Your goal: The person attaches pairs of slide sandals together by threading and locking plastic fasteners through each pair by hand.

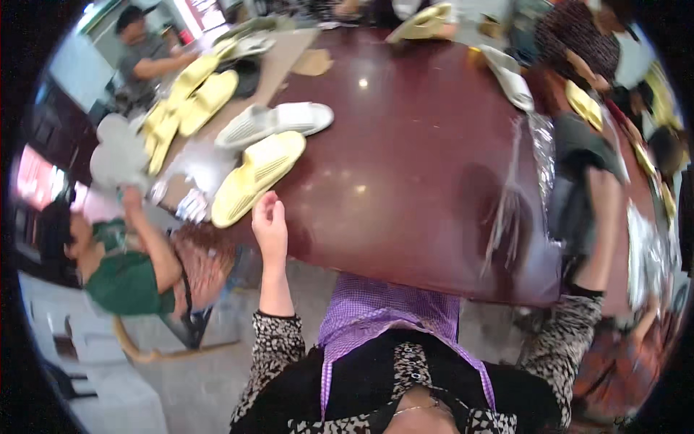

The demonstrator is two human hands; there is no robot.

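My left hand (270, 226) is raised at the left edge of the dark red table (405, 166), its fingers loosely extended and apart with nothing in them. Just beyond its fingertips lies a yellow slipper (260, 173). Behind that one rests a pair of pale grey-white slippers (278, 121). My right hand (603, 192) reaches far right, over a dark grey item (578, 188) whose kind I cannot make out. Motion blur smears its fingers, so their grip does not show.
White strings (506, 224) and a shiny clear plastic bag (543, 163) lie along the table's right side. More yellow slippers (206, 101) are heaped at far left. A grey-white slipper (510, 78) sits far right. A person in green (130, 275) sits left; others work around the table.
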